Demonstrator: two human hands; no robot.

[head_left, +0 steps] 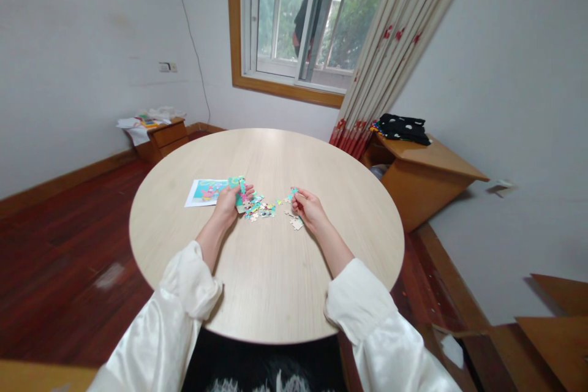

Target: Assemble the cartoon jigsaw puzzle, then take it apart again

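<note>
My left hand (pixel 228 202) is closed around a joined section of jigsaw puzzle (pixel 237 182), turquoise with some pink, held just above the table. Its fingers show past the section's right edge. My right hand (pixel 309 209) pinches a small turquoise puzzle piece (pixel 293 192) between thumb and fingers. Between the hands lies a heap of loose puzzle pieces (pixel 260 208), mixed in colour. A few pale pieces (pixel 296 223) rest on the table beneath my right hand. A printed picture sheet (pixel 202 193) with a pink figure on turquoise lies left of my left hand, which partly covers it.
The round pale wooden table (pixel 271 288) fills the middle. A small cabinet (pixel 169 135) with papers stands at the far left. On the right is a wooden desk (pixel 427 177) with dark folded cloth (pixel 404 128), beside a curtain (pixel 395 30) and window (pixel 285 73).
</note>
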